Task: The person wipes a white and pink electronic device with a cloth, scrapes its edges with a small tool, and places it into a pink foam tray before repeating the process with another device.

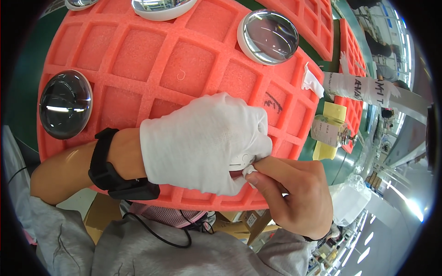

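My left hand [207, 142] wears a white glove and is closed around a white plastic part [241, 161] over the near side of a red foam tray [184, 66]. Only a curved edge of that part shows; the rest is hidden by the glove. My bare right hand [297, 193] pinches a small white wad of cloth or tissue [250, 171] between thumb and forefinger, right against the part's edge. Glossy domed pieces with white rims rest in the tray: one dark dome [66, 105] at the left, one clear dome [268, 37] at the far right, others along the far edge.
A clear bottle [328, 131] with a pale label stands right of the tray on yellow pieces. A taped bar [357, 87] reaches in from the right, beside a crumpled white tissue [312, 82]. More red foam trays [306, 20] lie beyond. Cardboard boxes [103, 214] sit below the table edge.
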